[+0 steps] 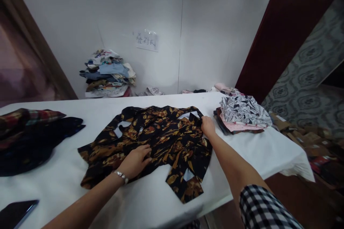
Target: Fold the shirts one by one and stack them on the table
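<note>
A black shirt with a brown and gold leaf print [161,134] lies spread and rumpled on the white-covered table [145,200]. Its one sleeve hangs toward me at the lower right, and white cloth shows through gaps in the folds. My left hand [135,161] rests on the shirt's lower left part, fingers stretched out over the fabric; a bracelet circles that wrist. At the shirt's right edge, my right hand [208,127] has its fingers closed on the fabric. The fingertips there are partly hidden.
Folded clothes [244,112] are stacked on the table's right. Dark and plaid garments [29,139] lie at the left, with a dark phone-like object [18,213] nearer me. A tall clothes pile [109,75] stands beyond the far edge. Boxes [309,137] crowd the floor at right.
</note>
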{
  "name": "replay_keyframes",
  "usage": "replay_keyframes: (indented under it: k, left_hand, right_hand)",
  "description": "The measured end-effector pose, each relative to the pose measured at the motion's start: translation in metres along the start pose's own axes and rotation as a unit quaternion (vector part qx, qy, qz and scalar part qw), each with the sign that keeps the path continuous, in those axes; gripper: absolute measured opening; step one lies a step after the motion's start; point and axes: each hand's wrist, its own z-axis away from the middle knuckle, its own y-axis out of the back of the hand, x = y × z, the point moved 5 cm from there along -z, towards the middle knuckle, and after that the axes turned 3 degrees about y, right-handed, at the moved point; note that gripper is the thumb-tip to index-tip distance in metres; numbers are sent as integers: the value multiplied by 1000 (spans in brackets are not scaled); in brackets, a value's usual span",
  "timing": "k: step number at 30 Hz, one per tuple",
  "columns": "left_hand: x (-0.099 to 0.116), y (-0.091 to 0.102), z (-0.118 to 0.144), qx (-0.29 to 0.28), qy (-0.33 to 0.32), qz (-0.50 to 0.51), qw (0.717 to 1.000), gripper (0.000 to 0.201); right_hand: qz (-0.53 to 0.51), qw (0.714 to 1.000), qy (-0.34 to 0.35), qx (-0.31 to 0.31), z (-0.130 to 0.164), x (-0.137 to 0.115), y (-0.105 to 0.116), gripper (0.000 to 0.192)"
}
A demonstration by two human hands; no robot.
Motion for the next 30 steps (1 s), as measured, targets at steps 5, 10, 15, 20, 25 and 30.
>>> replay_keyframes:
  k: [5,10,15,20,25,30]
  left_hand:
    - [5,6,-8,32,-17,17,999,30]
    - [52,19,-50,79,-91,52,991,28]
    - [106,13,-114,88,-136,82,983,24]
    - [147,-15,-180,28,-104,14,994,34]
    - [170,-44,-215,-10,-59,-49,997,38]
    - [179,-51,-224,-11,-31,-74,997,29]
  right_hand:
    - [-5,997,79,-19,15,11,-5,28]
    - [-66,988,139,-16,30,21,-13,41]
    - [-288,952,46,96,38,47,-25,43]
    - [-385,892,-174,161,42,84,-47,42]
    - [-390,888,-195,144,37,85,-55,44]
    - [-385,896,-182,123,35,76,-50,45]
